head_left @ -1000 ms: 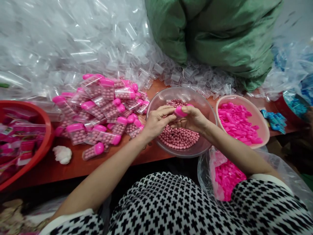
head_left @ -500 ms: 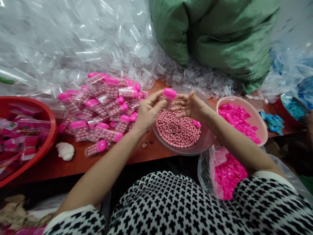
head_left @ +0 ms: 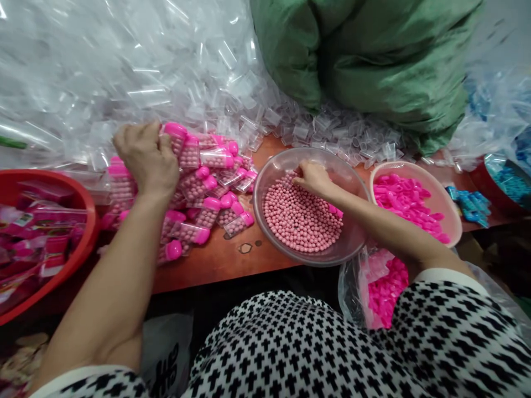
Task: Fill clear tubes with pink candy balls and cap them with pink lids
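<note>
My left hand (head_left: 147,157) is over the left part of a heap of clear plastic containers (head_left: 188,186) with bright pink caps, filled with pink beads. Its fingers curl down, and what they grip, if anything, is hidden behind the hand. Inside a clear bowl (head_left: 269,243), my right hand (head_left: 315,179) has its fingers bent against the loose pink beads (head_left: 301,215), with the fingertips partly hidden. A small bright pink piece lies among the beads below the right wrist. One filled container (head_left: 235,218) lies at the right edge of the heap, near the bowl.
A pale tub (head_left: 456,226) of pink caps stands right of the bowl, above a plastic bag of similar pink pieces (head_left: 385,293). Blue pieces (head_left: 470,205) lie farther right. Clear empty containers (head_left: 307,130) and a green sack (head_left: 373,72) fill the back. A red basin (head_left: 89,221) is at left.
My left hand has moved left from above the bowl to the heap and let go of the pink-capped container. My right hand has lowered into the beads. Another filled container lies at the heap's right edge.
</note>
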Demonstrator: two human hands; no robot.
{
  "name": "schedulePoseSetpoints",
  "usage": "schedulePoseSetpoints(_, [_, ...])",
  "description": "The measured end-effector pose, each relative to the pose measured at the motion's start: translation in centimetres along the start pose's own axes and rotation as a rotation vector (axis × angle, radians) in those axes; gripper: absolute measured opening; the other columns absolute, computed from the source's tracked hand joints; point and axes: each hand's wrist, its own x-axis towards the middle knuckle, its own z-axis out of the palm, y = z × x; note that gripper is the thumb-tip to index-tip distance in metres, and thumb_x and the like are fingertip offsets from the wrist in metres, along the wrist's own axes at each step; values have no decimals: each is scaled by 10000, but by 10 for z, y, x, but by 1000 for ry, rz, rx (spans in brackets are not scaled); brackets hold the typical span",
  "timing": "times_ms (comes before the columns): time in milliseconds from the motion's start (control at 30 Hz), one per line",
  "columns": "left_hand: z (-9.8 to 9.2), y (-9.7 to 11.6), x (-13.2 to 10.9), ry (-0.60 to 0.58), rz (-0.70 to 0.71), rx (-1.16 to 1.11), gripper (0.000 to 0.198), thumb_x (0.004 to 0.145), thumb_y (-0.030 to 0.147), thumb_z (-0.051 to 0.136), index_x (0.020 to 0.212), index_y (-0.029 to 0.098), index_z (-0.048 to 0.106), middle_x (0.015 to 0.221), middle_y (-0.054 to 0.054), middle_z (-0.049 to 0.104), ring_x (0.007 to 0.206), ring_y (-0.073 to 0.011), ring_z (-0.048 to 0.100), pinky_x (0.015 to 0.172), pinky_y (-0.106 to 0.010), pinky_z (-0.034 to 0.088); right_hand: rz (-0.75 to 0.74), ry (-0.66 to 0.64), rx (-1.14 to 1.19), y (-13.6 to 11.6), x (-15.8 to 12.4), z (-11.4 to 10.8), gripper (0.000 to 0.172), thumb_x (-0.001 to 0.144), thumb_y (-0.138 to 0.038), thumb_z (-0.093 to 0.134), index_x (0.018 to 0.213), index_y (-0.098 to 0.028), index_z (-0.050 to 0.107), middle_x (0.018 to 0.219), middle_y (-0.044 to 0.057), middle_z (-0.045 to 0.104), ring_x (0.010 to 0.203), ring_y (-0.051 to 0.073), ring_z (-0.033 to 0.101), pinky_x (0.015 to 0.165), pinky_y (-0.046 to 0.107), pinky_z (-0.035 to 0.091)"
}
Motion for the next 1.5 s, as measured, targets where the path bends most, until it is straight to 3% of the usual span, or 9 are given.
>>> schedulePoseSetpoints(167, [18,44,-22,-42,127,13,353,911,329,728,1246,266,635,1475,112,534,1496,-265,264,1288,-436,101,-10,-20,232,6,10,10,263,770,-247,704,1008,-152,647,992,86,737,900,229,638,778,311,450])
schedulePoseSetpoints(300, [55,86,-52,-314,215,-226,311,923,344,680,1199,202,697,1310,-32,670,1278,-277,539,1196,-432,320,-39,-18,530,7,4,-2,228,729,-225,712,909,-179,580,806,3,657,740,161,583,673,273,436])
schedulePoseSetpoints(433, [89,112,-72,-589,130,-391,343,794,260,750,1128,186,744,1060,-74,754,1059,-288,676,1029,-436,484,-169,-103,1015,6,-20,-28,364,702,-325,807,903,-212,526,709,-47,597,621,123,562,587,254,461])
schedulePoseSetpoints(633, [107,120,-84,-894,-223,-897,404,709,454,846,980,160,785,969,-92,769,837,-213,703,796,-357,591,-333,-117,1188,11,-56,-50,437,722,-439,871,964,-208,589,780,-37,636,671,96,588,595,216,485])
schedulePoseSetpoints(967, [111,114,-91,-883,-327,-915,523,603,447,941,1008,152,790,998,-97,773,868,-223,714,811,-356,603,-303,-202,1216,29,-59,-36,440,706,-457,884,850,-198,558,649,-46,622,549,111,623,518,234,537])
schedulePoseSetpoints(1100, [111,114,-91,-830,-342,-938,519,592,419,952,1018,173,787,987,-66,766,843,-184,706,784,-297,606,-281,-222,1080,44,-68,-49,421,734,-513,843,893,-181,638,703,-14,686,589,123,646,553,245,534])
schedulePoseSetpoints(1267, [109,118,-91,-790,-382,-945,414,643,423,928,945,187,773,979,-65,761,796,-167,708,771,-301,620,-151,-22,476,72,-82,-65,185,801,-333,792,897,-183,741,828,27,741,755,174,671,735,316,508])
schedulePoseSetpoints(1333, [108,120,-92,-789,-378,-931,384,670,420,916,927,178,766,971,-70,760,783,-163,708,759,-302,621,-70,-56,243,78,-86,-61,41,821,-225,747,820,-185,752,761,39,730,741,202,676,751,345,493])
schedulePoseSetpoints(1500, [110,119,-94,-789,-340,-885,406,660,434,921,916,158,768,903,-68,753,758,-159,696,716,-282,605,106,-193,-133,64,-90,-33,160,860,-291,733,831,-140,774,906,188,770,888,333,730,803,419,518])
